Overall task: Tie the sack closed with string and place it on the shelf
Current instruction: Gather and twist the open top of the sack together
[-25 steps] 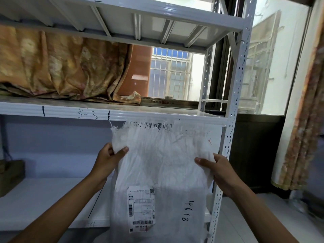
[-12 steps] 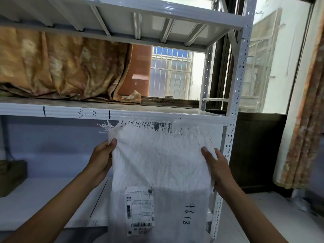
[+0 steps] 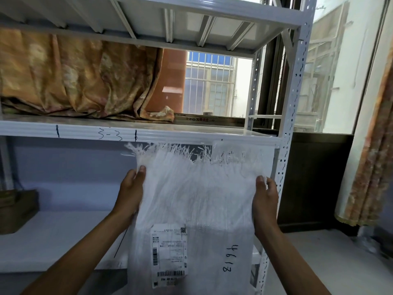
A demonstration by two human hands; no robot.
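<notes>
A white woven sack (image 3: 197,201) hangs upright in front of the white metal shelf unit (image 3: 63,132). Its frayed top edge reaches just under the middle shelf's front rail. A shipping label and the handwritten number 4613 mark its lower front. My left hand (image 3: 130,188) grips the sack's left edge near the top, thumb on the front. My right hand (image 3: 264,194) grips the right edge at about the same height. No string is in view.
An orange patterned cloth (image 3: 80,77) lies bunched on the middle shelf. A brown box (image 3: 17,209) sits at the left of the lower shelf. The shelf's perforated upright (image 3: 291,103) stands just right of the sack. A window and a curtain (image 3: 370,167) are at the right.
Both hands slid up the sack's side edges and pulled the sack's top out flat and wide. The frayed edge rose slightly toward the shelf rail.
</notes>
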